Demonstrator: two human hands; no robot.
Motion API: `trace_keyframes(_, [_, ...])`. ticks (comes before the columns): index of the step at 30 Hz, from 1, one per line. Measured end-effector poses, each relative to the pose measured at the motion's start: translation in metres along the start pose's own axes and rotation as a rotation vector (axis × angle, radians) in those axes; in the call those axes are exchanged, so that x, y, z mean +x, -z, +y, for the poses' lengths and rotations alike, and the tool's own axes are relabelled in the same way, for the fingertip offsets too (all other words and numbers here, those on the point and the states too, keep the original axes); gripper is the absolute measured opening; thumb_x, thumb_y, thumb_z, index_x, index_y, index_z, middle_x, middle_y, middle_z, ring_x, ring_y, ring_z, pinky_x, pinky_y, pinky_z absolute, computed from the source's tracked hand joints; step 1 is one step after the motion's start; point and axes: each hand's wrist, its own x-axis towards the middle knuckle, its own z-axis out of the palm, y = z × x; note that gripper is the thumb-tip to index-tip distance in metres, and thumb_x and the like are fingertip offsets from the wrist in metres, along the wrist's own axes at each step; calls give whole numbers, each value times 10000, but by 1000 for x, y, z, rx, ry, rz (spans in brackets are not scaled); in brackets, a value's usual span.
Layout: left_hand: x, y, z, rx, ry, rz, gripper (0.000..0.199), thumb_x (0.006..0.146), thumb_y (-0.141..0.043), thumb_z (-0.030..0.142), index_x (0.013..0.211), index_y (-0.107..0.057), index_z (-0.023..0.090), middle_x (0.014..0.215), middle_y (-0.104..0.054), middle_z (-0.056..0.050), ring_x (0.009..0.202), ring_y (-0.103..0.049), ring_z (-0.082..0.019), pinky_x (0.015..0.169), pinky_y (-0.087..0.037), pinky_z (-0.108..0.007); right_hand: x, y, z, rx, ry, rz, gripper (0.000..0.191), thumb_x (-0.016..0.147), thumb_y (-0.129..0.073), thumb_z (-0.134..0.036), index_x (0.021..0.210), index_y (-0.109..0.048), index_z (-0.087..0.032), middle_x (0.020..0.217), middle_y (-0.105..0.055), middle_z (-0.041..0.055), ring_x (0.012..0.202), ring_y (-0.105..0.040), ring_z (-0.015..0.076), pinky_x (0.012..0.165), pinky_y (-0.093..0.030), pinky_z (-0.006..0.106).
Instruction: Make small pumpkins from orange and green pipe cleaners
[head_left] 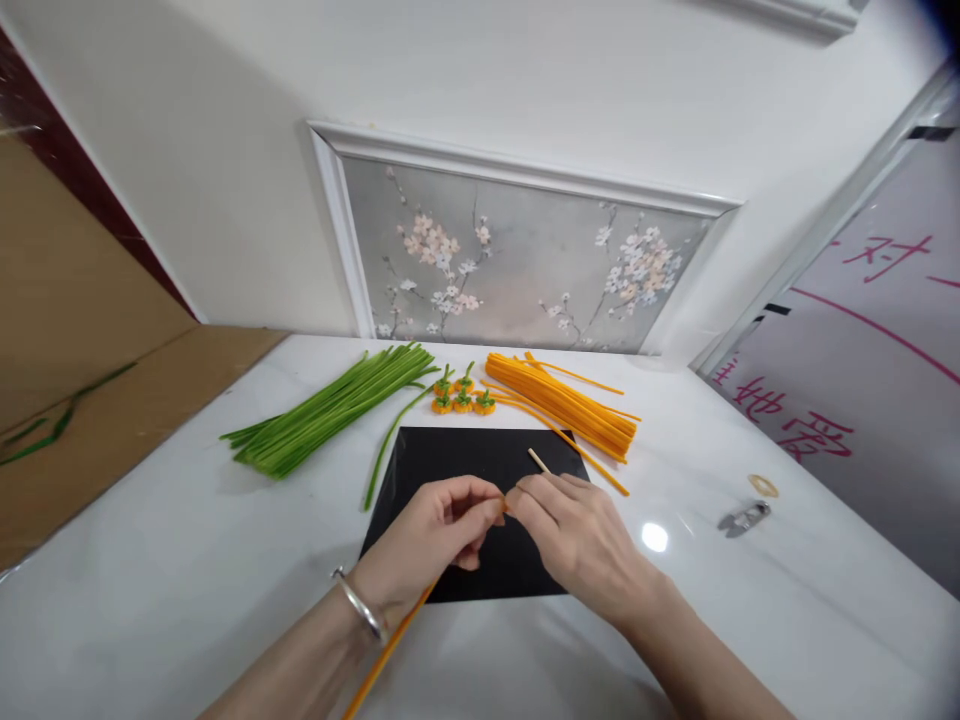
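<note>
Over a black mat [480,450], both hands meet at the fingertips. My left hand [457,520] pinches an orange pipe cleaner [390,655], whose long end trails out below the wrist toward the lower edge. The fingers of my right hand [566,520] close at the same orange bit between the fingertips. A thin pale wooden stick [538,460] pokes out above the right hand's knuckles; its lower part is hidden by that hand. Beyond the mat stand several small orange pumpkin shapes [463,402] with green tops, made of pipe cleaner.
A green pipe cleaner bundle [330,415] lies left, with a single green pipe cleaner [386,450] beside the mat. An orange bundle [562,400] lies right, loose strands around it. Small metal snips [748,517] and a beige ring [763,485] are far right. Cardboard [150,420] borders the left.
</note>
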Motion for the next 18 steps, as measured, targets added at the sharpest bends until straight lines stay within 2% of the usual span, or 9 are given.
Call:
trace_keyframes(3, [0, 2, -3, -176, 180, -157, 444, 781, -607, 582, 712, -590, 143, 578, -521, 18, 454, -401, -67, 449, -424, -200, 2, 6, 0, -4, 89, -19, 302, 994, -319, -124, 908, -607, -152, 810, -641, 50, 691, -557, 152, 629, -406, 298])
trace_keyframes(5, [1, 5, -4, -249, 238, -222, 415, 766, -651, 546, 696, -559, 148, 518, -474, 43, 397, -278, -35, 367, -300, -148, 3, 8, 0, 2, 124, -36, 310, 993, -307, -113, 946, -612, -138, 830, -650, 62, 736, -574, 161, 663, -417, 306])
trace_keyframes(8, [3, 11, -6, -334, 273, -275, 357, 730, -734, 442, 701, -539, 144, 479, -351, 97, 410, -93, -10, 353, -99, -126, 3, 8, 0, -2, 127, -66, 256, 979, -355, -99, 951, -608, -124, 852, -647, 73, 771, -584, 174, 689, -413, 314])
trace_keyframes(12, [4, 15, -6, -343, 271, -297, 336, 717, -748, 415, 708, -558, 138, 472, -243, 122, 425, -53, -18, 367, -28, -156, 3, 10, 0, -14, 131, -91, 228, 973, -374, -98, 936, -597, -132, 868, -640, 70, 768, -570, 178, 678, -395, 316])
trace_keyframes(14, [3, 15, -4, -305, 266, -287, 338, 707, -754, 421, 713, -572, 137, 470, -267, 117, 419, -74, -20, 372, -29, -170, 2, 11, 1, -12, 127, -102, 226, 977, -371, -106, 947, -593, -142, 880, -638, 65, 773, -561, 176, 669, -385, 314])
trace_keyframes(18, [2, 11, 0, -112, 175, -215, 328, 740, -706, 442, 696, -583, 141, 533, -483, 52, 391, -169, -19, 381, -97, -193, 1, 7, 1, 15, 95, -100, 235, 975, -363, -106, 911, -581, -164, 874, -632, 46, 745, -532, 174, 644, -360, 313])
